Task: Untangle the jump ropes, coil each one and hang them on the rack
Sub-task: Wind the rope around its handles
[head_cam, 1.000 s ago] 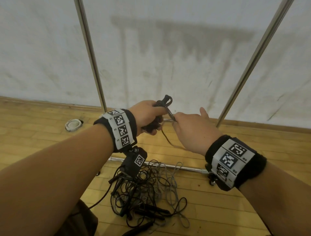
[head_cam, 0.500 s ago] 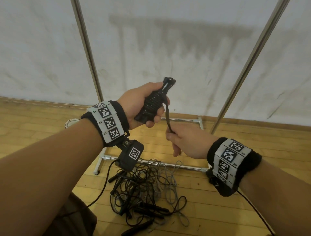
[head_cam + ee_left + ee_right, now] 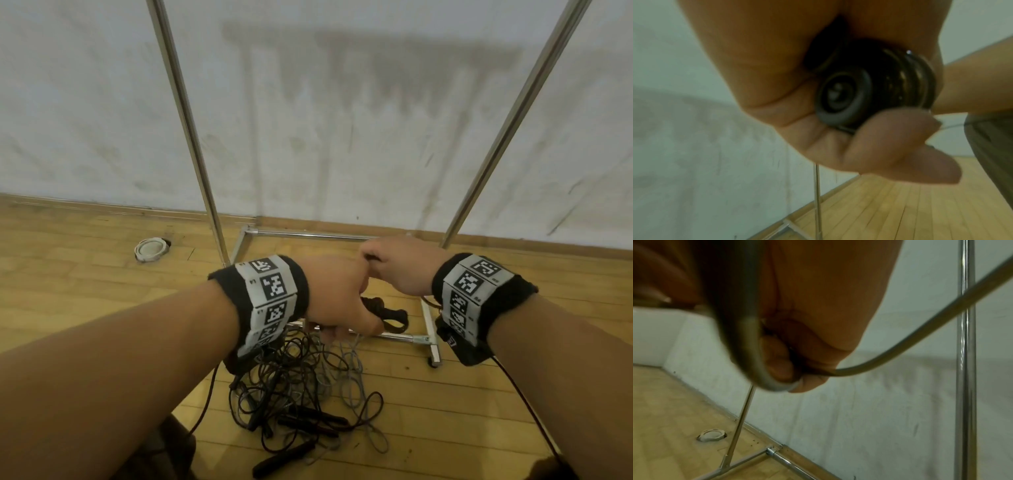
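My left hand grips a black jump rope handle bundle with rope wound round it; the left wrist view shows the handle's round end inside my curled fingers. My right hand sits just above and right of it, touching the left hand, and pinches a loop of the rope's cord. A tangled pile of black and grey jump ropes lies on the wooden floor below my hands. The metal rack's poles rise behind; its top is out of view.
The rack's base bars lie on the floor just beyond the pile, with a caster at the right corner. A white round floor fitting sits at the left. A stained white wall stands close behind the rack.
Both hands have dropped lower and come together. The left hand has turned the wound handle from upright to pointing down and right, and the right hand has moved over it with the cord.
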{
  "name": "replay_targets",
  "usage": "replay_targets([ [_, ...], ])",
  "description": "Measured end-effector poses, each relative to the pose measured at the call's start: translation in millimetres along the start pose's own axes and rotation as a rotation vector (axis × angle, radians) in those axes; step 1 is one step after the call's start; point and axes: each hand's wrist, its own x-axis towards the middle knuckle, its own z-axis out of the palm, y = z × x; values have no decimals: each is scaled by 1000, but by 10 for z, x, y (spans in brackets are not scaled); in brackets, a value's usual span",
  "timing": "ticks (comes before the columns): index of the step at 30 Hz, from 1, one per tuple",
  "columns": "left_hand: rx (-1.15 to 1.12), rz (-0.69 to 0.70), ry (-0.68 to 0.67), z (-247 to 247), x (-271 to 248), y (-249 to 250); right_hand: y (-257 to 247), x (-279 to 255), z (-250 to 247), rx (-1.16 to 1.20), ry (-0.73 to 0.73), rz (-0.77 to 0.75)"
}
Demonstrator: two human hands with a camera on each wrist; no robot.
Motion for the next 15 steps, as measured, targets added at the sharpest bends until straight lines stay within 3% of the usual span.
replay_targets([
  [5,51,-233,3,91,130,-140,-19,62,3,-122,32,11],
  [11,85,-314,127,127,249,-253,-260,-78,-36,-305,72,-74],
  [15,-342,-370,230,-138,291,-353,-345,-163,-30,-224,120,-85],
])
